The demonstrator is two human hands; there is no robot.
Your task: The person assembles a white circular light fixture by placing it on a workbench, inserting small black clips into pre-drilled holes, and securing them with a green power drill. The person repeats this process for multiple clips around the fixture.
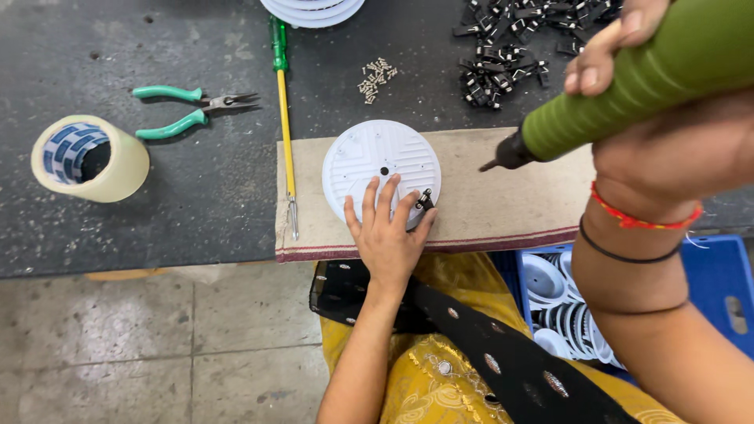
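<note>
A round white plastic disc (pixel 375 157) with ribs and a small centre hole lies on a beige cloth mat (pixel 487 212). My left hand (pixel 386 228) rests flat on the disc's near edge, fingers spread, beside a small black clip (pixel 425 201) at the rim. My right hand (pixel 667 118) grips a green powered screwdriver (pixel 628 86), raised at the right. Its dark tip (pixel 496 162) points left and hovers over the mat, apart from the disc.
On the dark table lie green-handled pliers (pixel 188 110), a roll of tape (pixel 88 157), a long green-and-yellow screwdriver (pixel 284 118), small screws (pixel 375 78), a heap of black clips (pixel 518 39) and stacked white discs (pixel 312 9). A blue crate (pixel 715 275) of white parts sits lower right.
</note>
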